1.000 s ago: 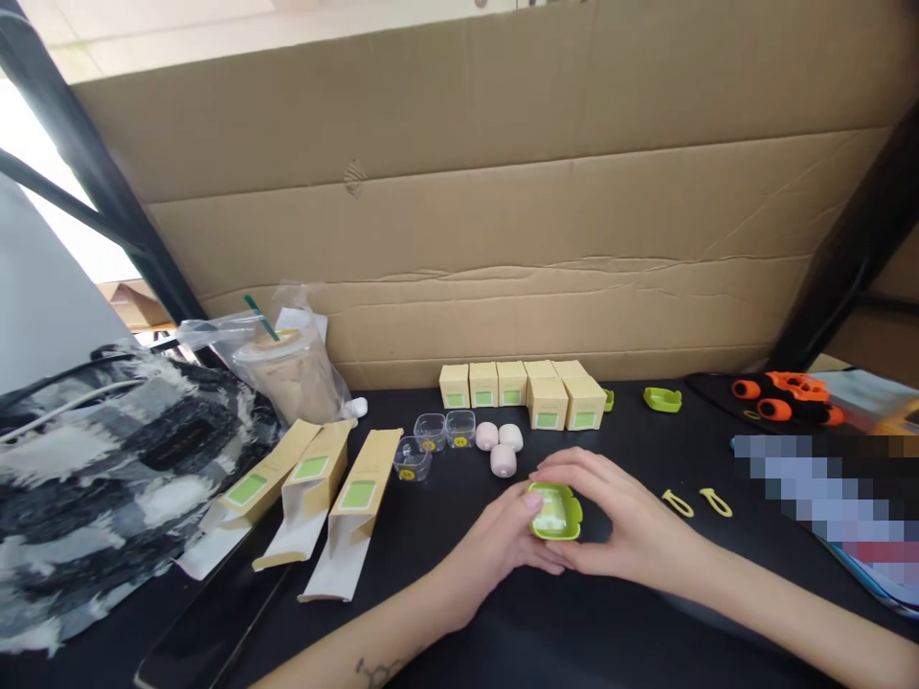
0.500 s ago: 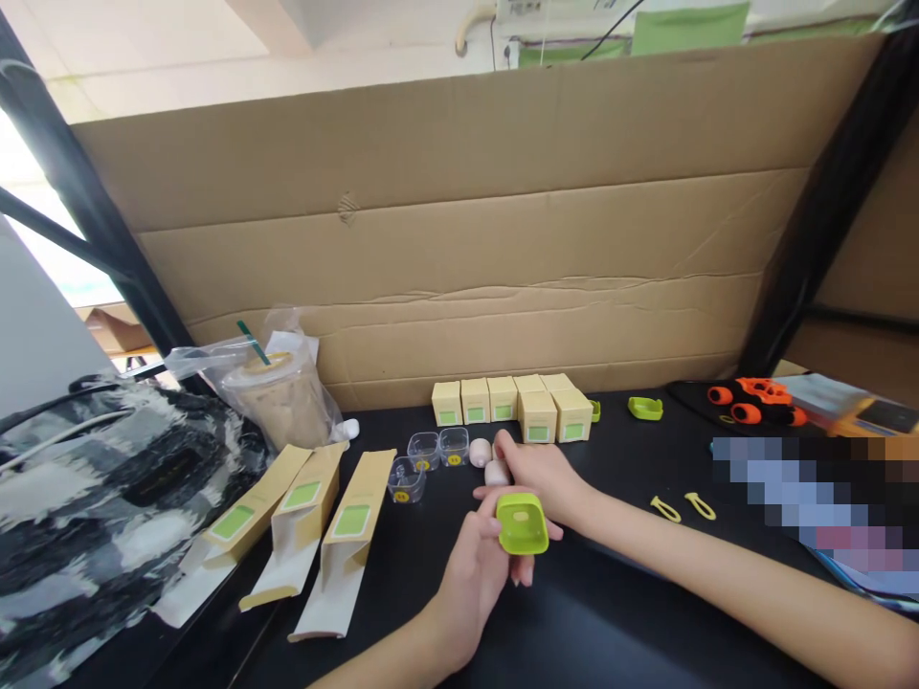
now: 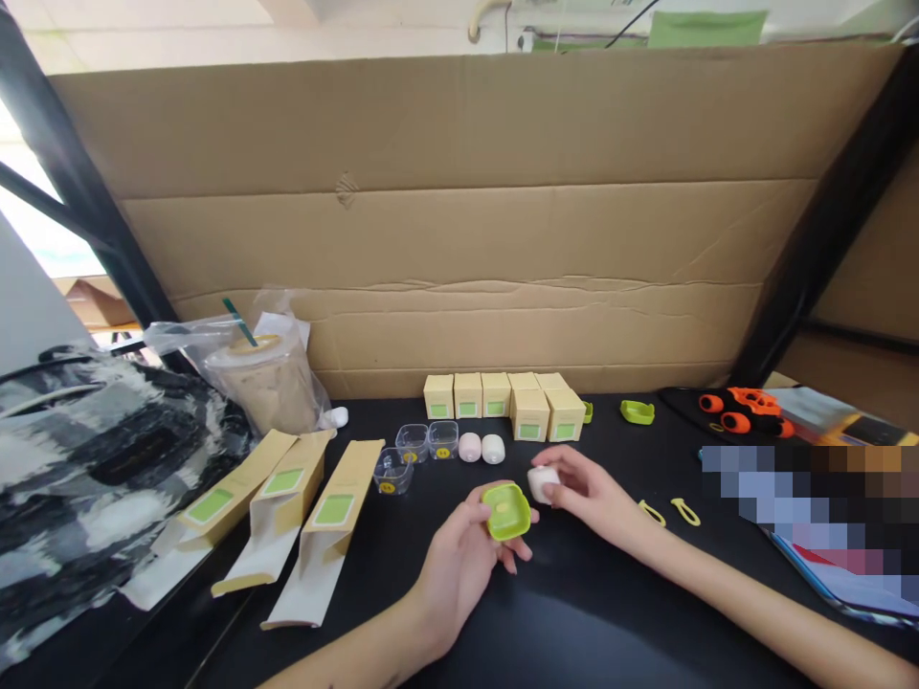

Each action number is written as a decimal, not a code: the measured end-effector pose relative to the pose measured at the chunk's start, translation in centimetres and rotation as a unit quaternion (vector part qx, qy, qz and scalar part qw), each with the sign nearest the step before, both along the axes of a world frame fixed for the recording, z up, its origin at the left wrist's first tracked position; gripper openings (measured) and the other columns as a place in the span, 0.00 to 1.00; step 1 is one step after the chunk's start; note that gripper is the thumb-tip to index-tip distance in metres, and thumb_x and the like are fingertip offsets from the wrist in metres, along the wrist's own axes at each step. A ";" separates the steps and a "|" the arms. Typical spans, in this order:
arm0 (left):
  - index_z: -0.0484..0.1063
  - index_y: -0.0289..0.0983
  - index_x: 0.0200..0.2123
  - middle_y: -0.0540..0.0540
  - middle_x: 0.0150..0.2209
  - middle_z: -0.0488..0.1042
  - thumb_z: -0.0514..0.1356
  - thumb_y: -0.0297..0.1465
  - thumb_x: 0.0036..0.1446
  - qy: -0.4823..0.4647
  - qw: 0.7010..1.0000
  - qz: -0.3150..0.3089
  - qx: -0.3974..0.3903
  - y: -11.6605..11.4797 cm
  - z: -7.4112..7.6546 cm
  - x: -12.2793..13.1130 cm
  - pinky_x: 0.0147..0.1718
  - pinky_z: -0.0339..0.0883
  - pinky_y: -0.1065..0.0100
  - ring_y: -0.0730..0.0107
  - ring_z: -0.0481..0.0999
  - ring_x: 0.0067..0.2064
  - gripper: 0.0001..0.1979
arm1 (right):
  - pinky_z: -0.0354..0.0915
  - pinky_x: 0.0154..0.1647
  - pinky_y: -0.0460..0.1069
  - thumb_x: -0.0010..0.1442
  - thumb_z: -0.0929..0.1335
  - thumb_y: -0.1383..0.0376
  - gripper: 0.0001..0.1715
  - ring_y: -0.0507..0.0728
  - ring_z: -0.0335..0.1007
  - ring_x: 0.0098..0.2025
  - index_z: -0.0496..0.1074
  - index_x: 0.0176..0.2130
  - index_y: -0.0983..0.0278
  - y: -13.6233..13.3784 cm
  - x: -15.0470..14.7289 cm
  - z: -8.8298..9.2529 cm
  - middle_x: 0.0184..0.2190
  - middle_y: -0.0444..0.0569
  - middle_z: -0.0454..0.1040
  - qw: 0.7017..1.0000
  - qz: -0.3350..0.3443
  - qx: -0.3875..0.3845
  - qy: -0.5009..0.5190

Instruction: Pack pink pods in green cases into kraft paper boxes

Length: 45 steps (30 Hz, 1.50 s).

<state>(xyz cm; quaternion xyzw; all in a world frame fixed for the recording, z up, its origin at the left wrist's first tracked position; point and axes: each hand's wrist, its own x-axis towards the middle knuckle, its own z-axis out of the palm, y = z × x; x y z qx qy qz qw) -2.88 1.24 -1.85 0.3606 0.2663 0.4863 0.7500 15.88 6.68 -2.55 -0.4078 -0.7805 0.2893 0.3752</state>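
My left hand (image 3: 463, 565) grips a small lime-green square case cover (image 3: 509, 511), its hollow side facing me. Just to its right, my right hand (image 3: 585, 493) pinches a white rounded earbud case (image 3: 542, 484) between thumb and fingers. The two held pieces are close together but apart. Behind them on the black table stand a pinkish rounded case (image 3: 470, 447) and a cream rounded case (image 3: 493, 449). Left of these are three clear plastic cups (image 3: 443, 440) with yellow stickers.
Several small cardboard boxes (image 3: 529, 415) stand at the back. Three opened long boxes (image 3: 337, 512) lie left, near a bagged drink cup (image 3: 262, 378). A green piece (image 3: 638, 411), yellow loops (image 3: 685, 512) and an orange toy car (image 3: 747, 411) are on the right.
My right hand has lifted the white case from beside the other rounded cases and brought it right, next to the green cover. My left hand still holds the cover, now tilted slightly.
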 end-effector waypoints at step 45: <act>0.71 0.33 0.34 0.44 0.32 0.73 0.54 0.32 0.54 0.077 0.987 -0.136 -0.032 -1.0 0.9 0.5 0.36 0.64 0.65 0.66 0.72 0.35 0.10 | 0.64 0.25 0.46 0.49 0.64 0.70 0.10 0.55 0.69 0.30 0.67 0.35 0.62 -6.1 -2.2 2.0 0.31 0.48 0.71 0.960 0.015 0.243 -0.136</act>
